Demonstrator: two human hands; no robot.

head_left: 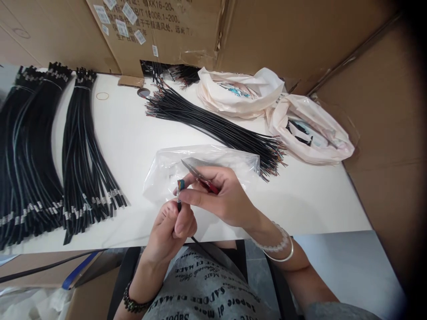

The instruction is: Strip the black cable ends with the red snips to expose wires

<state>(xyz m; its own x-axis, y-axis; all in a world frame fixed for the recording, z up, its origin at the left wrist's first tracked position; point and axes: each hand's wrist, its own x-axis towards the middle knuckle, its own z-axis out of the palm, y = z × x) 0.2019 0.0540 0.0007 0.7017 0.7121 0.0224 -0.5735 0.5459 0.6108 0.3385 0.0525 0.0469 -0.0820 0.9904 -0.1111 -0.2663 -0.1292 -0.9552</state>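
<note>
My left hand point(171, 229) grips a short black cable point(179, 205) upright near the table's front edge; coloured inner wires point(180, 184) stick out of its top end. My right hand point(218, 198) holds red-handled pliers point(200, 174) with the metal tip pointing up and left, while its thumb and forefinger pinch the coloured wire ends. Both hands hover over a clear plastic bag point(207, 160) lying on the white table point(133, 133).
Tied bundles of black cables point(83, 151) lie at the left. A loose pile of stripped cables point(213, 122) crosses the middle back. Two pale plastic bags point(310, 133) sit at the right. Cardboard boxes point(160, 31) wall the back and right. A rubber band point(102, 95) lies near the back.
</note>
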